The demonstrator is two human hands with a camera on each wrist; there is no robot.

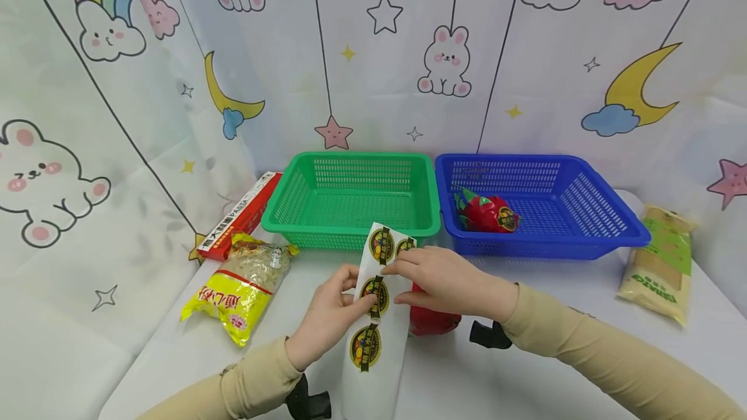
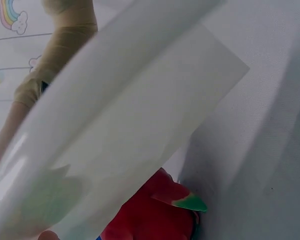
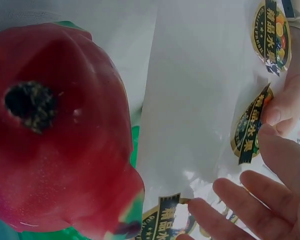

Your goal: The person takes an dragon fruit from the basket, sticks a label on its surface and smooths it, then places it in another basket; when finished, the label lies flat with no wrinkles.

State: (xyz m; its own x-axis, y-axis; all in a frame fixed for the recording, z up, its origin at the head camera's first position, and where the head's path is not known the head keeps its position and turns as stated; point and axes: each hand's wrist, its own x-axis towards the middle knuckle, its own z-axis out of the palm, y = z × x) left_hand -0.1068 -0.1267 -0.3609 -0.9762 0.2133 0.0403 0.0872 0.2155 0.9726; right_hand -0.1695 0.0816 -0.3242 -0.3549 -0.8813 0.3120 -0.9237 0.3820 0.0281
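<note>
My left hand holds a white sheet of stickers, thumb on its front and fingers at its left edge. Round black-and-gold fruit stickers run down the sheet. The middle sticker has a bent edge near the thumbs. Fairly straight fingers of my right hand touch or hover over the sheet's upper right side; contact is unclear. Under that hand, a red dragon fruit lies on the table, partly hidden. In the left wrist view the sheet's back covers most of the left hand.
Behind the hands stands a green basket. A blue basket beside it holds a stickered dragon fruit. A yellow pasta bag and a red pasta box lie left. A beige-green packet lies right.
</note>
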